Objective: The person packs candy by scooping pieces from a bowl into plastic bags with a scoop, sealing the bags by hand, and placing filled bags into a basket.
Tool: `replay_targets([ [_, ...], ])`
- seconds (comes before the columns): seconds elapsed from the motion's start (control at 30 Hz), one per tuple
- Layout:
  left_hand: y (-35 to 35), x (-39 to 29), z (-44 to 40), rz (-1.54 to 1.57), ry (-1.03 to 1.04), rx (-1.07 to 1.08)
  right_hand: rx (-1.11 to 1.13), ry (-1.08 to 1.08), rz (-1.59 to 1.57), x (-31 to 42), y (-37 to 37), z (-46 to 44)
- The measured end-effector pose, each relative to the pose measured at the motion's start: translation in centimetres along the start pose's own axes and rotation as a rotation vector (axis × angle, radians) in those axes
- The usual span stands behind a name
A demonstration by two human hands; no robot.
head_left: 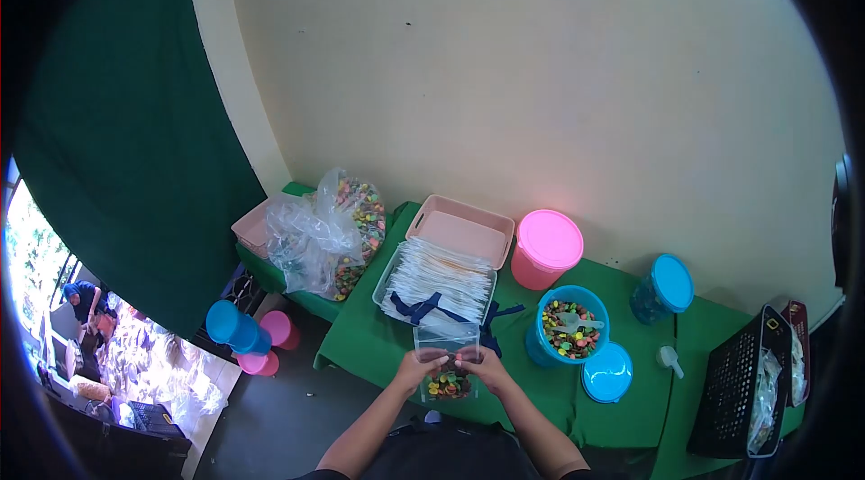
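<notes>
Between my two hands is a clear plastic pouch (448,333), with colourful pieces that look like candy (449,385) in its lower part. My left hand (420,369) grips its left side and my right hand (485,370) its right side, both with fingers closed on the plastic. Just beyond them, a tray (383,294) holds a thick stack of flat white-edged packets (443,275). Dark blue cloth straps (416,308) lie across the near side of the stack. To the right, a blue tub (538,347) contains similar colourful pieces and a white scoop (578,323).
A blue lid (607,374), pink lidded tub (548,250), blue lidded jar (662,289), another scoop (669,360) and black basket (734,381) stand right. A pink tray (461,230) sits behind. Left are a large candy bag (360,219) and stacked tubs (239,327). Another person (87,304) sits far left.
</notes>
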State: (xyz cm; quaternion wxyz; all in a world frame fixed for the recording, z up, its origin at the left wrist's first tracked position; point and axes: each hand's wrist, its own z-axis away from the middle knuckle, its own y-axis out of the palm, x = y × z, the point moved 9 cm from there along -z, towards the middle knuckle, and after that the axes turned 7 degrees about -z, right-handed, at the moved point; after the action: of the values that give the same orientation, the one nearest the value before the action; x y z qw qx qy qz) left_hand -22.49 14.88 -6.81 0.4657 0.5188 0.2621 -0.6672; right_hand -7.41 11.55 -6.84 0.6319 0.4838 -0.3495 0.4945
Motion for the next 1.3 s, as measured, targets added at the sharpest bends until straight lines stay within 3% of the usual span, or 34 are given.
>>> replay_targets([
  [0.07,0.0,0.6,-0.2,-0.099,-0.082,0.034,-0.035,-0.107,-0.097,2.0,0.5,0.5],
  [0.17,0.1,0.1,0.1,-0.012,-0.035,-0.052,-0.048,-0.074,-0.209,0.8,-0.4,-0.1],
  [0.27,-0.5,0.0,-1.0,-0.021,0.083,-0.092,-0.036,-0.067,-0.081,0.0,-0.5,-0.3],
  [0.5,-0.6,2.4,-2.5,-0.002,0.041,-0.115,-0.1,-0.051,-0.027,-2.0,-1.5,-0.8],
  [0.57,-0.7,3.6,-2.3,0.032,-0.087,-0.135,-0.126,-0.028,-0.141,-2.3,-1.7,-0.7],
  [0.7,-1.3,5.4,-3.3,0.084,-0.06,-0.13,-0.071,-0.094,-0.204,-2.7,-2.2,-0.9],
  [0.97,-0.8,5.0,-3.4,0.073,-0.042,-0.115,-0.179,-0.176,-0.003,-2.0,-3.4,-0.8],
  [1.3,-0.6,4.3,-3.6,0.004,-0.061,-0.072,-0.148,-0.135,-0.068,-2.7,-3.8,-1.5],
])
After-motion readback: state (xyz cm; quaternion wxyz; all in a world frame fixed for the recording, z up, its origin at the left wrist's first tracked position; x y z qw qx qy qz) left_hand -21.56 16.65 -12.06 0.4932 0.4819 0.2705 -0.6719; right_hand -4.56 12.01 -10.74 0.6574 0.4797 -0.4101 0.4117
